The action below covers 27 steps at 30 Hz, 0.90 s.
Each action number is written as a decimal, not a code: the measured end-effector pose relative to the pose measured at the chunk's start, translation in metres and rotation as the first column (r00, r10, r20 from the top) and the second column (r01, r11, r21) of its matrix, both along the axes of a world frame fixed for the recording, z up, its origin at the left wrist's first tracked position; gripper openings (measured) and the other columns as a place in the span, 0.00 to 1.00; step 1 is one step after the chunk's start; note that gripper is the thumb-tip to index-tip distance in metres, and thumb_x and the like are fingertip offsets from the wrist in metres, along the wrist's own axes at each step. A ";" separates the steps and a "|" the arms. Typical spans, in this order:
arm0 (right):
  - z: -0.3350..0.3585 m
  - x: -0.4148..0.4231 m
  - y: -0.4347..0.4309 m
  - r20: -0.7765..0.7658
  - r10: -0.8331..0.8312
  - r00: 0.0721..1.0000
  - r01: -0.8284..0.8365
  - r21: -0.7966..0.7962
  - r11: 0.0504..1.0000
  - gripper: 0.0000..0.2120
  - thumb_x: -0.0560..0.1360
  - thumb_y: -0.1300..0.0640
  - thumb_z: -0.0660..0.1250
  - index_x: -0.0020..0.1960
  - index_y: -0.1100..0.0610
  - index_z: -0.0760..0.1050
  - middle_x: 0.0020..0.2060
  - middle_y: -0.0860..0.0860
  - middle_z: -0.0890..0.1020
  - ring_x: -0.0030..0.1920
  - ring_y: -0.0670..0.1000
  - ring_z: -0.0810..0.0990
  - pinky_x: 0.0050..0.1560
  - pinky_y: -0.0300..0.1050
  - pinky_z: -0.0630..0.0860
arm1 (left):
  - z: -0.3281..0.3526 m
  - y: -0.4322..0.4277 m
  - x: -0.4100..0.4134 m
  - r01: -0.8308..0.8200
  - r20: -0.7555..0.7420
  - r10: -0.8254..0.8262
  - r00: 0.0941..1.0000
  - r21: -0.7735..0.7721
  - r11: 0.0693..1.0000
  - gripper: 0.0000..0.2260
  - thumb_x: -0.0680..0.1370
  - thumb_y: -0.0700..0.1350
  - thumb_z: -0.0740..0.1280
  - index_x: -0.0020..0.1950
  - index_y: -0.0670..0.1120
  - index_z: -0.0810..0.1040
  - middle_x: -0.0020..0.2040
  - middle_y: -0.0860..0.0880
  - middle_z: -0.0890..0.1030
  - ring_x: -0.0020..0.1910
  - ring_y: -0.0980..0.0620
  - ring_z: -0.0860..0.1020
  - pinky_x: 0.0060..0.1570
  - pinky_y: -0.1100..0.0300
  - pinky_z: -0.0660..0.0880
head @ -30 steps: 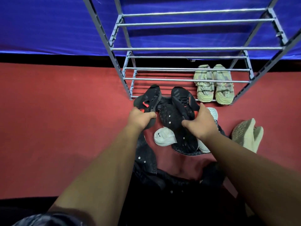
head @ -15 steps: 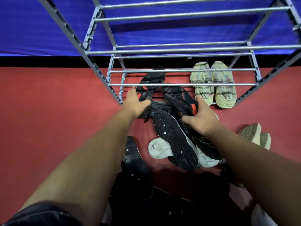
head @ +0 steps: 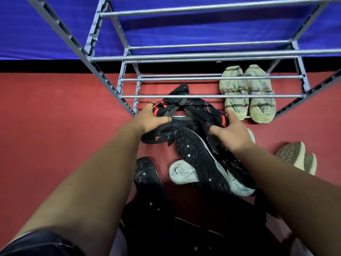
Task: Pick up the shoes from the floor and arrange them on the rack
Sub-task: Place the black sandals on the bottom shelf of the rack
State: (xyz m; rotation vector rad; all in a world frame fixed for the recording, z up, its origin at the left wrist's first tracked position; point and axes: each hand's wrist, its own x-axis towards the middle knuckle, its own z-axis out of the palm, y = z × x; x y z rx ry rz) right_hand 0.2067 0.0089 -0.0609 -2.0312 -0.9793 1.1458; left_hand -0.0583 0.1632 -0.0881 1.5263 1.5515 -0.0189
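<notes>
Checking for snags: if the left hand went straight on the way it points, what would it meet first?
Likely the rack's front rail, crossing ahead of the left hand, which grips a black and red shoe. Depth is unclear; the hand may pass under it into the lowest tier.

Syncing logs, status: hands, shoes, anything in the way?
Left hand grips one black sandal, right hand the other sandal. Both at rack's lowest shelf, left of pale pair. Shoe pile underneath.

The left hand (head: 149,119) grips a black-red shoe (head: 175,97) and the right hand (head: 232,133) grips a second black-red shoe (head: 206,111), both reaching into the lowest shelf of the grey rack (head: 203,57). A pale green pair (head: 247,97) stands on this shelf, just beyond the right hand. Nearer than the hands lie a black shoe (head: 201,159) with its sole up, a white shoe (head: 181,172) and a beige pair (head: 297,156).
</notes>
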 end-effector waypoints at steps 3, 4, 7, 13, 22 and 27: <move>0.004 -0.003 -0.001 0.000 0.045 0.999 -0.045 0.002 0.999 0.22 0.69 0.52 0.78 0.59 0.40 0.73 0.48 0.37 0.83 0.48 0.43 0.84 0.49 0.42 0.78 | -0.010 -0.016 -0.012 -0.040 0.015 0.041 0.999 -0.066 0.997 0.40 0.66 0.67 0.78 0.73 0.61 0.65 0.56 0.53 0.83 0.53 0.50 0.84 0.62 0.49 0.79; 0.005 -0.004 -0.001 -0.001 0.068 0.998 -0.068 0.011 0.998 0.20 0.71 0.54 0.77 0.55 0.38 0.71 0.46 0.35 0.81 0.47 0.40 0.82 0.46 0.39 0.77 | -0.013 -0.020 -0.014 -0.064 0.025 0.066 0.997 -0.074 0.995 0.40 0.66 0.66 0.78 0.73 0.61 0.65 0.57 0.53 0.83 0.53 0.50 0.84 0.63 0.48 0.79; 0.008 -0.007 -0.008 0.005 0.098 0.995 -0.098 0.019 0.995 0.22 0.74 0.57 0.76 0.56 0.38 0.68 0.42 0.32 0.77 0.43 0.36 0.79 0.44 0.36 0.75 | -0.014 -0.031 -0.015 -0.083 0.039 0.087 0.995 -0.102 0.991 0.39 0.65 0.65 0.79 0.70 0.58 0.65 0.57 0.53 0.83 0.54 0.50 0.84 0.62 0.49 0.80; 0.010 -0.016 -0.015 -0.022 0.094 0.995 -0.093 0.035 0.995 0.23 0.74 0.57 0.76 0.55 0.36 0.68 0.43 0.34 0.80 0.40 0.35 0.81 0.44 0.35 0.77 | -0.010 -0.048 -0.009 -0.164 0.026 0.164 0.986 0.004 0.986 0.31 0.67 0.59 0.78 0.64 0.52 0.70 0.54 0.53 0.83 0.51 0.52 0.82 0.56 0.52 0.79; 0.004 -0.033 0.012 0.063 -0.044 0.997 0.034 0.146 0.989 0.22 0.68 0.46 0.77 0.60 0.40 0.75 0.55 0.42 0.84 0.53 0.44 0.84 0.59 0.51 0.81 | -0.017 -0.036 -0.002 -0.408 0.172 0.374 0.911 0.242 0.880 0.40 0.63 0.62 0.79 0.70 0.50 0.69 0.69 0.48 0.76 0.64 0.48 0.79 0.67 0.48 0.77; -0.012 -0.042 0.048 0.131 0.043 0.990 -0.055 0.090 0.994 0.21 0.66 0.45 0.76 0.55 0.46 0.73 0.52 0.49 0.80 0.50 0.50 0.81 0.54 0.53 0.80 | -0.020 -0.008 -0.002 -0.398 0.088 0.388 0.917 0.259 0.880 0.31 0.72 0.55 0.78 0.66 0.42 0.68 0.67 0.43 0.72 0.63 0.43 0.75 0.61 0.55 0.72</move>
